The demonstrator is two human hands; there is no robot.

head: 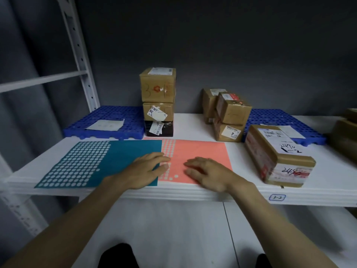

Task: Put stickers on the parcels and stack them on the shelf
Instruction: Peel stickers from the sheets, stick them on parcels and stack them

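Two dark shoe tips (117,255) show at six o'clock on the pale floor, and above them two bare forearms reach up to the white shelf board (193,192). The left hand (144,172) lies flat across the seam between the two sticker sheets, fingers straight and released, grasping nothing; its fingertips touch the column of emptied dots on the salmon-pink sticker sheet (202,157). The right hand (205,174) rests on that pink sheet at about five o'clock of it, fingers loosely spread and a little blurred; whether a fingertip is lifting a sticker I cannot tell, but nothing is clenched.

The teal sticker sheet (100,161) lies at nine o'clock of the hands, most of its left half already peeled to pale holes. By my judgement the task is part done: a three-high stack of taped cardboard parcels (158,101) stands at twelve o'clock, and a looser pile of brown parcels (228,115), three by my count, at one o'clock. One long taped parcel with handwritten marks (278,155) lies unstacked at three o'clock, likely next for a sticker. More boxes at the far right edge are cut off.

Counted: two sticker sheets, two blue perforated plastic mats (104,122), seven parcels in clear view.
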